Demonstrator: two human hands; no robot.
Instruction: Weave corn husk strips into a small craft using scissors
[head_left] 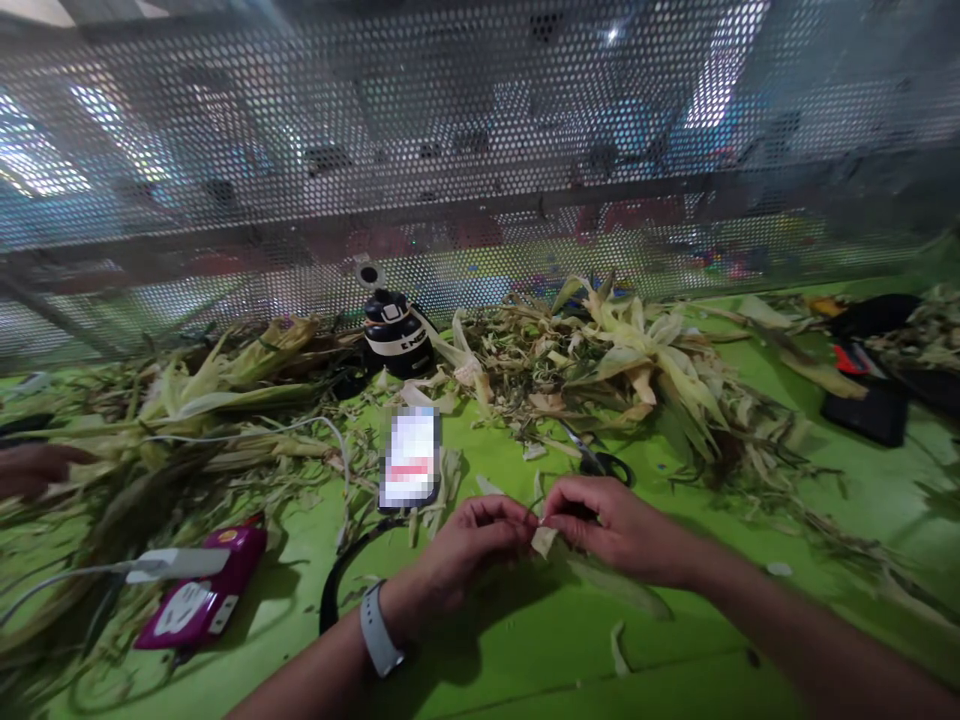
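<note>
My left hand (465, 555) and my right hand (611, 525) meet over the green table (675, 640), both with fingers pinched on one small pale strip of corn husk (543, 540). A light watch band sits on my left wrist. Black-handled scissors (600, 462) lie just beyond my right hand. A phone with a lit screen (409, 457) lies just beyond my left hand.
Piles of corn husks spread at the left (195, 400) and back centre (645, 360). A dark bottle (395, 330) stands by the perforated metal screen (480, 150). A magenta power bank (206, 590) with a white cable lies left. Black pouches (870, 410) sit right. Another person's hand (34, 468) shows far left.
</note>
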